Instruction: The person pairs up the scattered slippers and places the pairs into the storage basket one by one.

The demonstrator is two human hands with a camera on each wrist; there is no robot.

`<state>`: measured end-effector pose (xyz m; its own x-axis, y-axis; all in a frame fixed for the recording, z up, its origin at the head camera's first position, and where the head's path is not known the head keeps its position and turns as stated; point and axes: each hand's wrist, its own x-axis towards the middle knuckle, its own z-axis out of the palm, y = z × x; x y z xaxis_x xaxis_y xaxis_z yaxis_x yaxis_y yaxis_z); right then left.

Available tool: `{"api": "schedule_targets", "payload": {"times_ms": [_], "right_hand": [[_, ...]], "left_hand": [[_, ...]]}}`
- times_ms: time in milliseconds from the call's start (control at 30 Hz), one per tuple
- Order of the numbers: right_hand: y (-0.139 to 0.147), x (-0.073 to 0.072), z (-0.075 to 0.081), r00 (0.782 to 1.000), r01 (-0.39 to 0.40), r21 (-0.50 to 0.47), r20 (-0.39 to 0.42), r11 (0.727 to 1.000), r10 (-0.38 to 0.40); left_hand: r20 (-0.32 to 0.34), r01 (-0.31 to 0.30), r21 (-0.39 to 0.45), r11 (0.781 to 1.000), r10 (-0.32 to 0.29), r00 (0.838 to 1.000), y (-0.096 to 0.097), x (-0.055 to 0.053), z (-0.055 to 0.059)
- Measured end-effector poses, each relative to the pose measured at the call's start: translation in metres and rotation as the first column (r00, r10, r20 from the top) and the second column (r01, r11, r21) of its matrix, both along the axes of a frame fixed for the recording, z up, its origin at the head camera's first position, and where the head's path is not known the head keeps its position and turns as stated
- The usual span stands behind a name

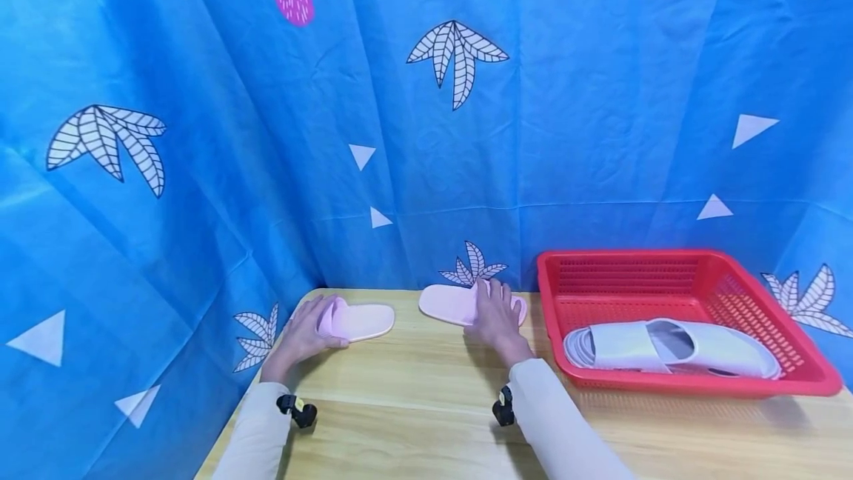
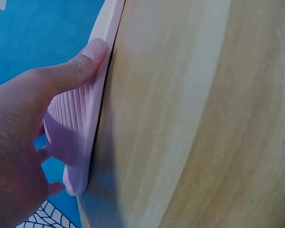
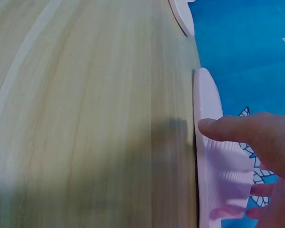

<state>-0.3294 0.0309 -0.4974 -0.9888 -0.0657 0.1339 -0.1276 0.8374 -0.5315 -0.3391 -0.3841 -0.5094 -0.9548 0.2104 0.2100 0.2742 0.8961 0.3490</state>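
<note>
Two pink slippers lie flat at the far edge of the wooden table, toes pointing away from each other. My left hand (image 1: 308, 333) spans the strap end of the left pink slipper (image 1: 368, 320). In the left wrist view its thumb presses the sole's near edge (image 2: 100, 95), the other fingers beyond the ribbed strap (image 2: 69, 121). Over the right pink slipper (image 1: 445, 302) my right hand (image 1: 494, 315) holds the strap end. The right wrist view shows the thumb on the near edge of that sole (image 3: 206, 99), fingers partly hidden behind the strap (image 3: 230, 173).
A red plastic basket (image 1: 809, 369) stands on the right of the table, holding white slippers (image 1: 626, 343). Blue patterned cloth (image 1: 453, 154) hangs behind and to the left, right up against the table (image 1: 400, 398).
</note>
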Motion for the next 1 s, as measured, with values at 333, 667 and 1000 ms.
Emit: {"api": "schedule_targets", "payload": {"times_ms": [333, 667, 1000], "right_hand": [[0.005, -0.005, -0.002, 0.998, 0.040, -0.012, 0.052, 0.999, -0.039], [0.003, -0.010, -0.007, 0.995, 0.065, -0.021, 0.076, 0.998, -0.064], [0.004, -0.002, 0.004, 0.995, 0.044, -0.005, 0.088, 0.999, -0.043]], "left_hand": [[0.056, -0.055, 0.041, 0.998, 0.053, 0.997, 0.002, -0.003, -0.008], [0.088, -0.069, 0.077, 0.995, 0.063, 0.994, -0.003, 0.006, -0.001], [0.113, -0.071, 0.140, 0.988, 0.055, 0.992, 0.003, 0.014, 0.000]]}}
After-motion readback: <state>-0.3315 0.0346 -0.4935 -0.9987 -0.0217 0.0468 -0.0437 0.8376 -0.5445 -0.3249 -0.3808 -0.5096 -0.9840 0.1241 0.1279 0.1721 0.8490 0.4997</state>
